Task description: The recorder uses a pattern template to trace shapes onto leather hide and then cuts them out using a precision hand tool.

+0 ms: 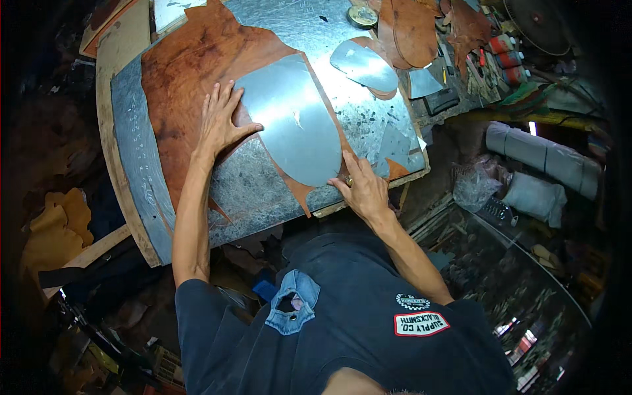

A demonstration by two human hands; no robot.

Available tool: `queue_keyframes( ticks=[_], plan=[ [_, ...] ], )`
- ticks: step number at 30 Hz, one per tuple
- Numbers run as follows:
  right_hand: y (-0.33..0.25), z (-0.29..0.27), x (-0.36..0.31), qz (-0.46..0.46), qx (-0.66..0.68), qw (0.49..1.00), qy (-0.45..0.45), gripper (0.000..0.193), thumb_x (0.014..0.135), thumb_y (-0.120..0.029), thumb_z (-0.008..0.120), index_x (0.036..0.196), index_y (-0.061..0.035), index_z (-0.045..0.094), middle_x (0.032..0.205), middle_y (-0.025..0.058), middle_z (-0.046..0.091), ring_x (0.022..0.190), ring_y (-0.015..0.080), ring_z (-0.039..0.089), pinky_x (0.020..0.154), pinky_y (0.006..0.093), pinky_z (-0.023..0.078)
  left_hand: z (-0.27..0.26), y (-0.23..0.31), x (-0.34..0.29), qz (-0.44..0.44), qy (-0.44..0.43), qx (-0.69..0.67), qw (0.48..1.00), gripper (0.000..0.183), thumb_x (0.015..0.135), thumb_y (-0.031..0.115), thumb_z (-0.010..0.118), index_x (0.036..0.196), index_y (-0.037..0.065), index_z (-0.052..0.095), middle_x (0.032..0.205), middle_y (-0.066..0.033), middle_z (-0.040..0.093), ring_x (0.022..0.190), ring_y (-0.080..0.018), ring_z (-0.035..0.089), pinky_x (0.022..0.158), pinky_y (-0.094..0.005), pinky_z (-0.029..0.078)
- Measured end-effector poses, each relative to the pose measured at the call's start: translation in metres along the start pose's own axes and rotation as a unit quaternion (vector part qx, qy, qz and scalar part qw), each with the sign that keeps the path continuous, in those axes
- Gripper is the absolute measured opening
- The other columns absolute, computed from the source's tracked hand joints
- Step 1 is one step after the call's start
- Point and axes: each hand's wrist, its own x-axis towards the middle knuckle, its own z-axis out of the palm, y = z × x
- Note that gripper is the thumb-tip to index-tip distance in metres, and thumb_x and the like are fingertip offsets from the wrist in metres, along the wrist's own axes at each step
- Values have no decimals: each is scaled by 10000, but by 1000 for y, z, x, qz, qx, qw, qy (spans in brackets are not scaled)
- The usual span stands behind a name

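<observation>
The plate is lying between the left and right fingers, on top of the leather, which is showing past its edge beside the right fingers. The left hand is resting on the leather with its fingers spread, their tips sitting just beside the plate and the thumb touching its edge. The right hand is meeting the plate's rounded near end, thumb and forefinger standing apart at the rim; whether they are pinching anything, I cannot tell. Beyond the right fingers, a small plate is lying on the surface. The step in hand is seemingly setting the plate against the leather; the next move is probably calling for steady left fingers
</observation>
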Motion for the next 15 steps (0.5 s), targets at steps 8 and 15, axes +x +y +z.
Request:
queue_keyframes(
  ticks=[8,15],
  plan=[
    [-4,1,8,-30,-37,999,-6,821,741,-452,784,1398,-131,412,928,133,546,733,310,619,566,431,518,24,-25,6,64,93,36,993,972,669,704,692,1423,140,453,1554,-106,285,1455,-310,185,1169,-537,136],
    [0,12,7,8,-39,999,12,815,718,-484,795,1370,-131,457,912,103,548,702,251,619,540,399,526,32,-26,5,69,113,32,991,956,690,751,641,1429,176,449,1550,-97,294,1458,-295,180,1178,-530,121]
  ],
)
